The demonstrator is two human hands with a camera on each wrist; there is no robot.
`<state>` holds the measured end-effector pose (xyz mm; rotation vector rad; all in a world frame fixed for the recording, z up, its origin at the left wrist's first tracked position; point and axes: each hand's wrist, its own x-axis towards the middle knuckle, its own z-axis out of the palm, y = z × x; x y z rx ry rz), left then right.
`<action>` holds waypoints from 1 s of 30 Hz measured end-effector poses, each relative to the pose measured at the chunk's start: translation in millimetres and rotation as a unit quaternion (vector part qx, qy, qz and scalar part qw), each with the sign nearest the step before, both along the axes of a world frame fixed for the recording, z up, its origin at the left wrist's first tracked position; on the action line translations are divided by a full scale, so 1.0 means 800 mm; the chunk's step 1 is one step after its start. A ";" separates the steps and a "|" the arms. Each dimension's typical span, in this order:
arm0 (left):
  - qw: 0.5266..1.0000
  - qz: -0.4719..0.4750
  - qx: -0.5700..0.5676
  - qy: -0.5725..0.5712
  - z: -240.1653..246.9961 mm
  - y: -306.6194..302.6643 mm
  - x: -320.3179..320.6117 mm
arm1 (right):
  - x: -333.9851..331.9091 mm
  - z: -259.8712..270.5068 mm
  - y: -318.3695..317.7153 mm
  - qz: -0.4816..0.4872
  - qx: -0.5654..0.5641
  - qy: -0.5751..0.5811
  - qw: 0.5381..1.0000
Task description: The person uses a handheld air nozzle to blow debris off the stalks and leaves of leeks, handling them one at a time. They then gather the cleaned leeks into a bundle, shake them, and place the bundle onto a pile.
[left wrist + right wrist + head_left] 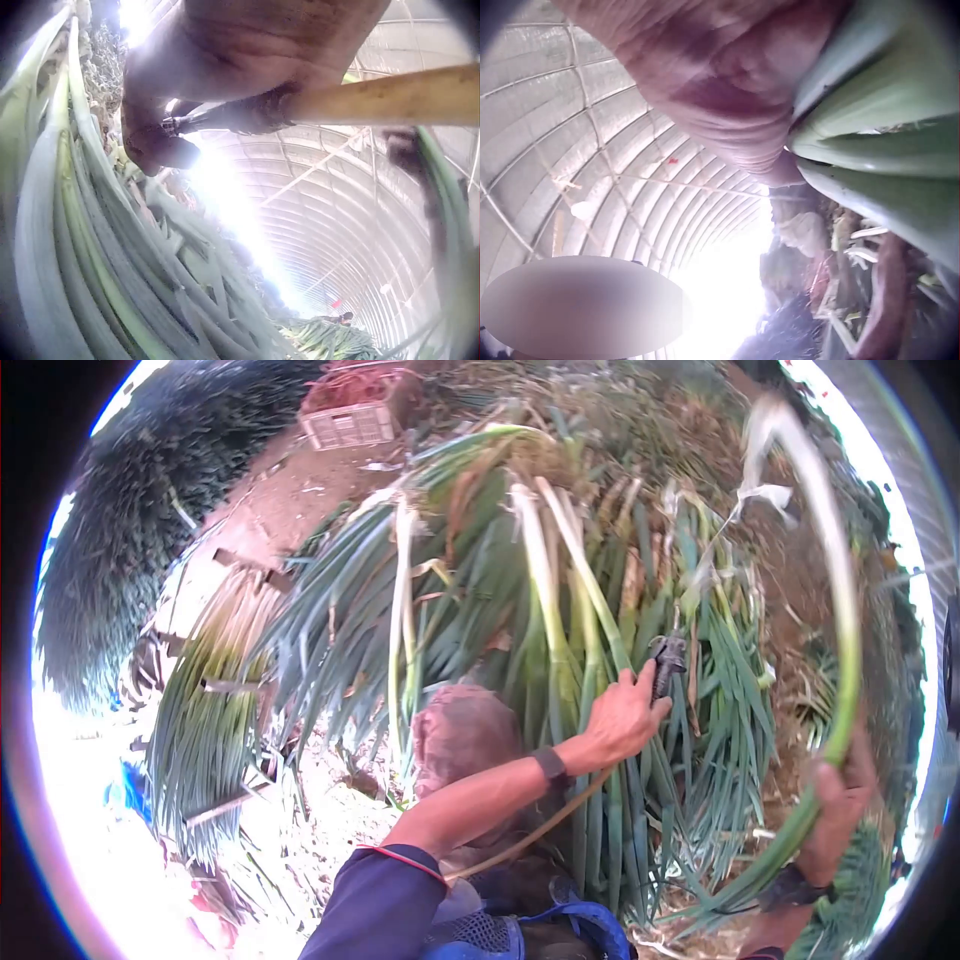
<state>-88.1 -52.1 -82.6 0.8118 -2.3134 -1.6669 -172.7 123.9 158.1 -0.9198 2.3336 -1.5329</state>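
Note:
My left hand (622, 718) grips a dark air blow gun (668, 660) with a tan hose (560, 810) trailing back from it. In the left wrist view the hose (390, 96) runs into the dark handle (259, 112) under the palm. At the right, my right hand (840, 800) holds a long green onion (840, 590) around its green leaves; its white stem rises and bends over at the top. A loose strip of pale skin (770, 495) hangs beside that stem. Close to the palm, the right wrist view shows the thick green leaves (885, 142).
A wide heap of green onions (540, 580) lies in front of me, below my left hand. Further left stands a bundle of onions (215, 700) between short stakes. A crate (350, 422) sits at the back on bare soil. Curved greenhouse ribs (330, 202) arch overhead.

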 end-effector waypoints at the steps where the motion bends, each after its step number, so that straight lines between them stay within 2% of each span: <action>1: 1.000 0.009 -0.002 0.010 -0.002 -0.001 -0.004 | 0.000 0.020 -0.023 0.025 -0.021 0.040 0.999; 2: 1.000 0.019 -0.003 0.012 -0.003 -0.003 -0.006 | 0.000 0.039 -0.051 0.047 -0.042 0.080 0.995; 4: 0.999 0.024 0.012 0.025 -0.003 -0.007 -0.006 | -0.002 0.075 -0.103 0.123 -0.087 0.058 0.987; 6: 0.999 0.031 0.010 0.032 -0.002 -0.006 -0.001 | 0.045 0.087 -0.196 0.040 -0.207 0.066 0.975; 8: 0.999 0.014 0.027 0.034 0.001 -0.003 0.002 | 0.072 0.076 -0.274 0.089 -0.286 0.089 0.950; 9: 0.999 0.005 0.019 0.041 -0.004 0.002 0.001 | 0.072 0.077 -0.309 0.153 -0.256 -0.009 0.954; 10: 0.996 0.004 0.086 0.030 0.012 -0.002 0.013 | 0.073 0.078 -0.338 0.213 -0.222 -0.106 0.946; 12: 0.992 0.029 0.073 0.101 -0.037 0.029 -0.009 | 0.095 0.052 -0.376 0.244 -0.139 -0.160 0.946; 13: 0.969 0.088 0.034 0.230 -0.030 0.044 0.006 | 0.103 0.026 -0.393 0.273 -0.147 -0.213 0.927; 14: 0.969 0.087 0.035 0.230 -0.031 0.040 0.012 | 0.113 -0.009 -0.411 0.300 -0.152 -0.266 0.903; 15: 0.982 0.072 0.030 0.169 -0.033 0.035 0.015 | 0.136 -0.045 -0.446 0.190 -0.122 -0.338 0.914; 16: 0.992 0.052 0.025 0.112 -0.031 0.030 0.017 | 0.146 -0.096 -0.459 0.233 -0.119 -0.356 0.897; 17: 0.998 0.025 0.023 0.058 -0.029 0.028 0.015 | 0.165 -0.154 -0.462 0.238 -0.149 -0.387 0.879; 18: 1.000 -0.014 0.024 0.012 -0.023 0.035 0.007 | 0.182 -0.181 -0.460 0.210 -0.050 -0.321 0.922; 19: 0.997 -0.062 0.025 -0.029 -0.005 0.042 -0.001 | 0.204 -0.234 -0.466 0.150 -0.004 -0.311 0.939; 20: 0.998 -0.054 0.037 -0.017 0.004 0.042 0.000 | 0.220 -0.284 -0.462 0.159 0.010 -0.364 0.918; 21: 0.998 -0.038 0.047 -0.012 0.009 0.034 0.006 | 0.236 -0.307 -0.446 0.149 -0.014 -0.335 0.930; 22: 0.997 -0.056 0.053 -0.006 0.004 0.036 0.005 | 0.241 -0.329 -0.442 0.193 0.034 -0.337 0.921; 23: 0.999 -0.019 0.024 0.008 -0.003 0.039 0.003 | 0.222 -0.317 -0.436 0.295 0.193 -0.343 0.871; 24: 1.000 0.022 -0.006 0.021 -0.011 0.039 0.004 | 0.205 -0.305 -0.431 0.288 0.193 -0.343 0.873; 25: 1.000 0.015 -0.004 0.023 -0.013 0.031 0.007 | 0.186 -0.289 -0.426 0.391 0.239 -0.217 0.862; 26: 1.000 -0.006 -0.005 -0.012 -0.013 0.021 0.008 | 0.165 -0.271 -0.417 0.482 0.281 -0.085 0.825; 28: 0.998 -0.031 -0.003 -0.045 -0.017 0.007 0.012 | 0.112 -0.221 -0.375 0.419 0.116 -0.114 0.893; 30: 1.000 0.006 0.009 0.003 -0.016 -0.007 0.016 | 0.035 -0.205 -0.332 0.337 0.018 -0.034 0.941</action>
